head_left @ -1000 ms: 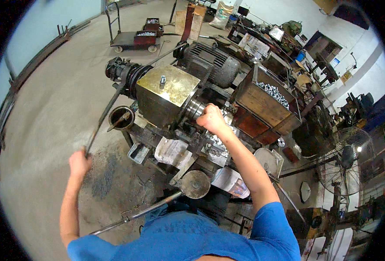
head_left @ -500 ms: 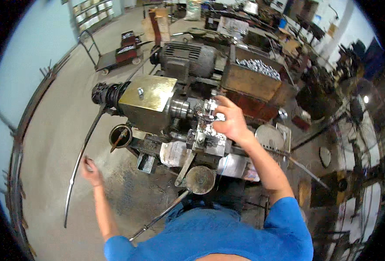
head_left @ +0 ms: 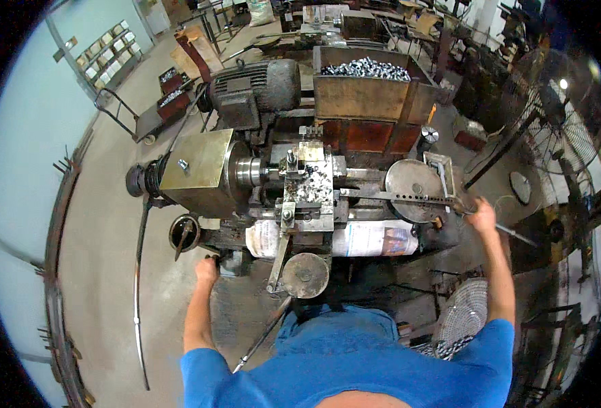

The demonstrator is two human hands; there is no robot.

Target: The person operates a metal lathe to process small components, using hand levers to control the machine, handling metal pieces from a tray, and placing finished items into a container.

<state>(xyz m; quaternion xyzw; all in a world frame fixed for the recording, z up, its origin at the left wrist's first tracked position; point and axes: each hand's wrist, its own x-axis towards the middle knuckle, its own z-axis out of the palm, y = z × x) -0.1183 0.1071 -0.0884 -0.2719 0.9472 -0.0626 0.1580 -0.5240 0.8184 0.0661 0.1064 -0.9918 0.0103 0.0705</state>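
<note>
Gripping a lever (head_left: 443, 200), the right hand (head_left: 481, 216); left hand (head_left: 207, 270) fisted; rusty bin (head_left: 368, 95) holds metal parts (head_left: 365, 68).

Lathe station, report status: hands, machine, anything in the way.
Left hand on a lathe control low at its front. Right hand gripping long lever. Nothing blocks either.

The lathe's headstock housing (head_left: 198, 166) is dull brass-yellow, its motor (head_left: 253, 92) dark grey, and the round handwheel (head_left: 305, 275) grey-brown; the bin (head_left: 368, 98) is rusty brown-orange, heaped with shiny silver parts (head_left: 366, 68). The wrapped paper (head_left: 355, 239) along the front is white with coloured print; the person's shirt (head_left: 355, 370) is plain blue, the floor (head_left: 103, 258) pale grey
</note>
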